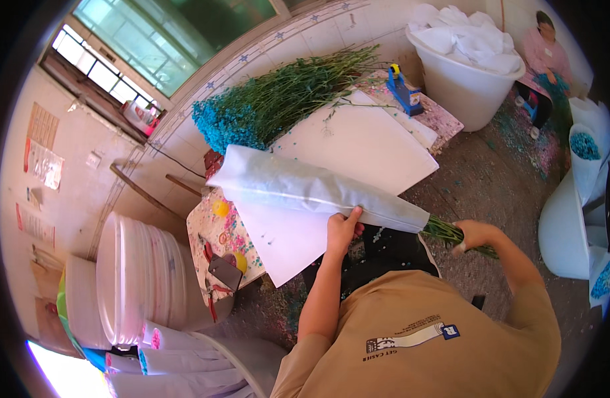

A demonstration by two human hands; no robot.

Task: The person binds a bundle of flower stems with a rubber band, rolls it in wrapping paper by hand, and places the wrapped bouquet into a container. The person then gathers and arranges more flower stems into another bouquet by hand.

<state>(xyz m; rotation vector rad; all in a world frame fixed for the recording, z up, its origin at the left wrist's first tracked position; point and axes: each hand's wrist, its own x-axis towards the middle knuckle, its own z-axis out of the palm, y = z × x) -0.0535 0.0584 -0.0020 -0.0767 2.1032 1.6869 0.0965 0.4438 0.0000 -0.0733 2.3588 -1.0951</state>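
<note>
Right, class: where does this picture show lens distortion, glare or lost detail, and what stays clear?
Head view: the decorative tile band curves, and black fills the corners; head view: the bright patch at lower left is blown out to white; head view: the white wrap looks pale towards its left end, while the left hand stays distinct.

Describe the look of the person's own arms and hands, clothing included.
The left hand and right hand are ungloved, and no watch shows on either wrist. The tan shirt has short sleeves and a print in white and dark tones.
</note>
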